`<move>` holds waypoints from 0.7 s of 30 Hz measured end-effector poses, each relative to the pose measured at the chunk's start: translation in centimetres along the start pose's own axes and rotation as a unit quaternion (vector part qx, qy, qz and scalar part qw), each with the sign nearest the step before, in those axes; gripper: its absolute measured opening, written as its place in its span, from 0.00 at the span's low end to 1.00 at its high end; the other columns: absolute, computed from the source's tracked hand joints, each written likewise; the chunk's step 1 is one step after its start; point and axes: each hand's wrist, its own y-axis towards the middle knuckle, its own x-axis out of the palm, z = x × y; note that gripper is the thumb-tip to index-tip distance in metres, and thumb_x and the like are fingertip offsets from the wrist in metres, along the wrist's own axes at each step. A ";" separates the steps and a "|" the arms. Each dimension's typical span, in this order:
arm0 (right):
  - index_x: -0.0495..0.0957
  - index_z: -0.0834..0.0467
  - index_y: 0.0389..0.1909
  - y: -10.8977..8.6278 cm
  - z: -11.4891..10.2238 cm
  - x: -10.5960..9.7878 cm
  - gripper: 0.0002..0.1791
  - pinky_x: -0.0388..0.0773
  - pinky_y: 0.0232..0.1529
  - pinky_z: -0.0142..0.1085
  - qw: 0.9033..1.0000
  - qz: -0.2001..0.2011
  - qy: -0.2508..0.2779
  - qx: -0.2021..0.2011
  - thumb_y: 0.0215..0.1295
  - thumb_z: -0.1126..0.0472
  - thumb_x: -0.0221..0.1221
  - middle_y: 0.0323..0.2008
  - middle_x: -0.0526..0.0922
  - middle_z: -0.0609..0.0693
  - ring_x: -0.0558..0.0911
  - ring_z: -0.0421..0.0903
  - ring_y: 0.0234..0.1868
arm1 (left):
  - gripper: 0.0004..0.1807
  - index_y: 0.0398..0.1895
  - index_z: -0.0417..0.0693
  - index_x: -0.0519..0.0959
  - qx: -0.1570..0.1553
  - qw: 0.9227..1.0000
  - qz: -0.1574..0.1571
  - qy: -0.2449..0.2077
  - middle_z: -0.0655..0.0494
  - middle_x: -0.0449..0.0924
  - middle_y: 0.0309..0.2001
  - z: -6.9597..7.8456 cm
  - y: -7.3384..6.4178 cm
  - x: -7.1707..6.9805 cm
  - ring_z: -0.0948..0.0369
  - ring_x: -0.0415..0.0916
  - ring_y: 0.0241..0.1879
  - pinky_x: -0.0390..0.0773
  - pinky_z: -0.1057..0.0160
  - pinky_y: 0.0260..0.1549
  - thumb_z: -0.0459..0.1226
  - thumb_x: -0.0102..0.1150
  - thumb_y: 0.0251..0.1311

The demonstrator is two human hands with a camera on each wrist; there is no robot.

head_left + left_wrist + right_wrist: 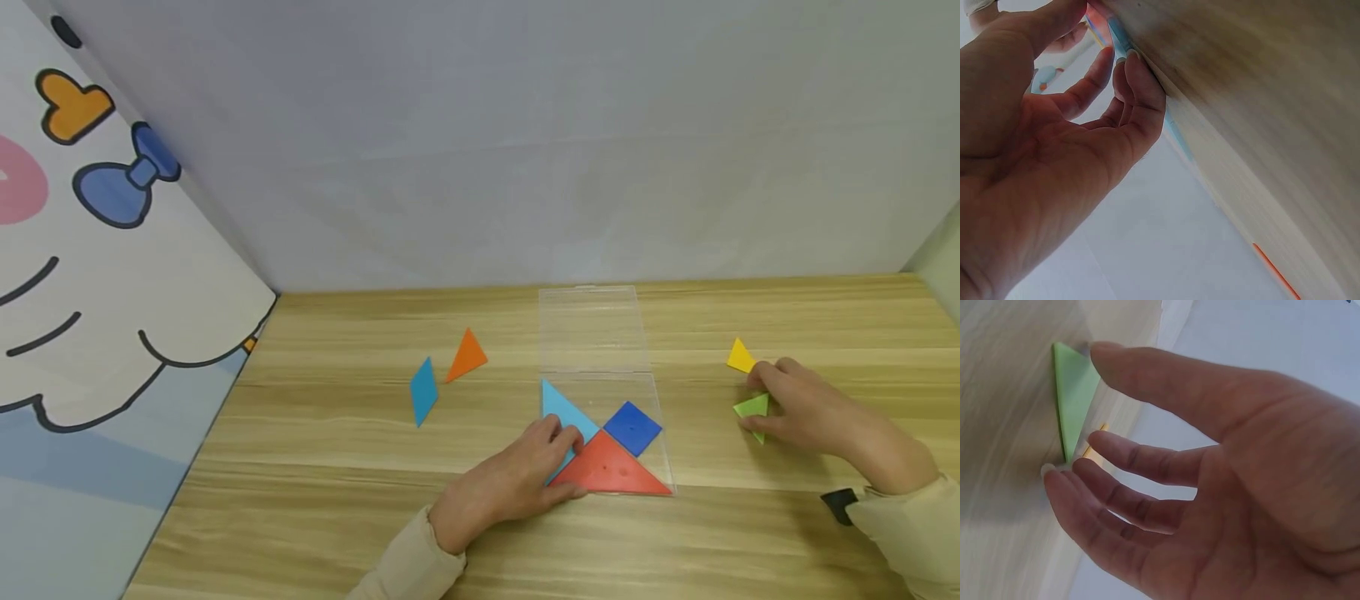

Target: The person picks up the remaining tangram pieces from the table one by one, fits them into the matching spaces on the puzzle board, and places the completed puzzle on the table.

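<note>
In the head view, a clear hinged plastic case (663,467) lies open flat. Its near half holds a light blue triangle (566,408), a red triangle (611,467) and a dark blue square (632,428). My left hand (517,475) rests on the case's left side, bent fingertips touching the light blue triangle and thumb by the red triangle's near edge. Off to the right, my right hand (817,408) pinches a green triangle (1074,394), thumb at one corner and fingertips around its opposite tip. Just beyond those fingers is a yellow triangle (739,356).
An orange triangle (468,357) and a blue parallelogram (423,392) lie on the wooden table (300,500) left of the case. White cloth (450,167) hangs behind the table. A cartoon-printed panel (90,275) stands at the left.
</note>
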 end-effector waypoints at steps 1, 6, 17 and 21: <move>0.72 0.71 0.43 0.0 0.0 0.0 0.22 0.75 0.37 0.48 1.000 0.001 0.000 0.002 0.58 0.63 0.73 0.39 0.75 0.65 0.74 0.53 0.36 | 0.18 0.51 0.42 0.73 -0.001 1.000 -0.001 -0.001 0.57 0.62 0.35 0.0 0.0 0.0 0.66 0.59 0.34 0.64 0.72 0.36 0.42 0.68 0.67; 0.71 0.71 0.44 0.0 0.1 0.1 0.24 0.75 0.37 0.48 1.000 0.001 0.000 0.006 0.58 0.63 0.74 0.39 0.74 0.65 0.73 0.53 0.35 | 0.18 0.51 0.42 0.73 -0.004 1.000 -0.002 -0.005 0.57 0.63 0.36 0.1 0.0 0.1 0.66 0.59 0.35 0.64 0.73 0.36 0.41 0.68 0.67; 0.74 0.70 0.41 0.1 0.0 0.3 0.19 0.72 0.35 0.43 1.000 0.005 -0.003 -0.009 0.58 0.66 0.73 0.38 0.74 0.62 0.70 0.51 0.35 | 0.18 0.51 0.42 0.74 -0.004 1.000 -0.001 0.006 0.58 0.63 0.36 0.0 0.0 0.2 0.66 0.60 0.35 0.64 0.73 0.36 0.42 0.68 0.67; 0.76 0.67 0.39 0.2 -0.1 0.4 0.16 0.72 0.35 0.41 1.000 0.011 -0.009 -0.018 0.57 0.67 0.73 0.38 0.75 0.60 0.70 0.49 0.35 | 0.18 0.52 0.42 0.74 -0.004 1.000 -0.002 0.002 0.57 0.63 0.36 -0.1 0.1 0.1 0.65 0.60 0.35 0.64 0.73 0.36 0.43 0.67 0.68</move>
